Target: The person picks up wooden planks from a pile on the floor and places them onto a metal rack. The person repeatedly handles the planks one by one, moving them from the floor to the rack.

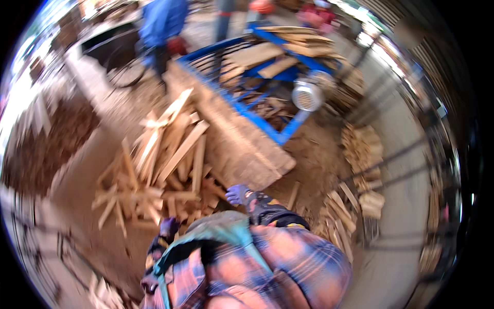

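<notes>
Below me spreads a heap of split wood pieces (188,149), pale sticks and slats lying at all angles. My right hand (237,194), in a purple glove, reaches over the heap's right edge beside a wooden board (252,159). Its fingers are stretched out, and nothing shows in them. At the heap's near side is my left hand (169,226), gloved in purple too. Blur and the small size hide its fingers, so I cannot make out whether it touches a stick.
Beyond the board stands a blue metal frame machine (231,98) with a silver motor (307,96) and planks on top. A person in blue (163,23) stands behind it, near a dark wheelbarrow (116,49). Stacked wood (363,149) and loose sticks (339,219) lie to the right.
</notes>
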`<state>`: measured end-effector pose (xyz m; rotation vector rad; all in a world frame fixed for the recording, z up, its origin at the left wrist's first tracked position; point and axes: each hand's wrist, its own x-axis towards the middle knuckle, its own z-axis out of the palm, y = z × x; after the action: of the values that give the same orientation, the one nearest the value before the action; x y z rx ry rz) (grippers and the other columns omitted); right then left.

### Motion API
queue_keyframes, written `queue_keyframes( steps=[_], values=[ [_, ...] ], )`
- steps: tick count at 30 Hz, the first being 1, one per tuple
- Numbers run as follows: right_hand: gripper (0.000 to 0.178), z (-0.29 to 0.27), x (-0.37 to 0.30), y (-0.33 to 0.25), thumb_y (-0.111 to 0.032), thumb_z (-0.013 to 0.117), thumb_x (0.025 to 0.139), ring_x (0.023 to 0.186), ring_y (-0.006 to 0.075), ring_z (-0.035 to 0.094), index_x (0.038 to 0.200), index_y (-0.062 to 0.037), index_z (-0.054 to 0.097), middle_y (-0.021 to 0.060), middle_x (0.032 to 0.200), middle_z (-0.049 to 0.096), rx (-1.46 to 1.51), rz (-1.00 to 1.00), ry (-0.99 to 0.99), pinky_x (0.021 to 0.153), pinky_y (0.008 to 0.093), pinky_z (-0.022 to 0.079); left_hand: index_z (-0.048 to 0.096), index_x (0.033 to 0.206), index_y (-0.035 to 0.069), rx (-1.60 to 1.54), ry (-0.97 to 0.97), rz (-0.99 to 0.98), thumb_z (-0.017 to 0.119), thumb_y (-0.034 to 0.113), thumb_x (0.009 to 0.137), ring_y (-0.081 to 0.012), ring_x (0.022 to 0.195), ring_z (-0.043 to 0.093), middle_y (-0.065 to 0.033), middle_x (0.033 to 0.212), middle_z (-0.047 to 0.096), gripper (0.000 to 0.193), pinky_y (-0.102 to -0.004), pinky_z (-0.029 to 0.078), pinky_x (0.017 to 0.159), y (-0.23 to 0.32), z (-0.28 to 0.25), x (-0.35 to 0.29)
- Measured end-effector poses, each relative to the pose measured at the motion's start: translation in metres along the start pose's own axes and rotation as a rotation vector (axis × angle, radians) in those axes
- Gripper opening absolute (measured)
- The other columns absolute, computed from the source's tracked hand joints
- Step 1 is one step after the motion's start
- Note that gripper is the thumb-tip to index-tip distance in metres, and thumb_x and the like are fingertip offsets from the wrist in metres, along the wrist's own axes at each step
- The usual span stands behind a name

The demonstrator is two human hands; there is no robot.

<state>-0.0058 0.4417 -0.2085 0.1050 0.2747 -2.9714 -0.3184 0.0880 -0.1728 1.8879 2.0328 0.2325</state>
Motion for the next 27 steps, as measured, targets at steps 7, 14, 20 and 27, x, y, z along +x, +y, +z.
queue_keyframes(
  steps=[7,14,20,27],
  values=[
    [0.038,0.089,0.031,-0.019,-0.036,0.045,0.094,0.095,0.0255,0.063,0.123,-0.0133,0.054,0.0082,0.116,0.064,-0.298,-0.142,1.161,0.08,0.042,0.053,0.064,0.077,0.015,-0.412,-0.163,-0.293,0.059,0.033,0.079,-0.0329,0.076,0.062,-0.0131,0.081,0.061,0.019,-0.0439,0.05,0.063,-0.003,0.019,0.014],
    [0.037,0.096,0.028,-0.009,-0.035,0.043,0.095,0.093,0.0279,0.063,0.122,-0.0122,0.054,0.0103,0.115,0.064,-0.249,-0.219,1.108,0.079,0.0432,0.053,0.063,0.078,0.013,-0.431,-0.25,-0.274,0.058,0.037,0.081,-0.034,0.08,0.061,-0.015,0.082,0.062,0.024,-0.0448,0.049,0.067,-0.03,0.028,0.019],
    [0.048,0.038,0.016,0.026,-0.031,0.053,0.091,0.11,0.0357,0.056,0.131,-0.0067,0.042,0.0162,0.128,0.054,-0.321,-0.492,-0.022,0.091,0.0487,0.048,0.063,0.08,0.012,-0.355,-0.252,-0.078,0.058,0.04,0.082,-0.0349,0.082,0.061,-0.0166,0.083,0.063,0.028,-0.0456,0.049,0.07,-0.041,0.032,-0.002],
    [0.042,0.092,0.07,0.012,-0.033,0.048,0.092,0.1,0.0281,0.061,0.128,-0.0109,0.047,0.0106,0.122,0.059,-0.274,-0.056,1.075,0.084,0.0439,0.051,0.059,0.082,0.008,-0.846,0.016,-0.372,0.059,0.023,0.085,-0.0306,0.076,0.062,-0.0095,0.076,0.061,0.015,-0.0391,0.051,0.067,-0.013,0.032,-0.021]
  ],
)
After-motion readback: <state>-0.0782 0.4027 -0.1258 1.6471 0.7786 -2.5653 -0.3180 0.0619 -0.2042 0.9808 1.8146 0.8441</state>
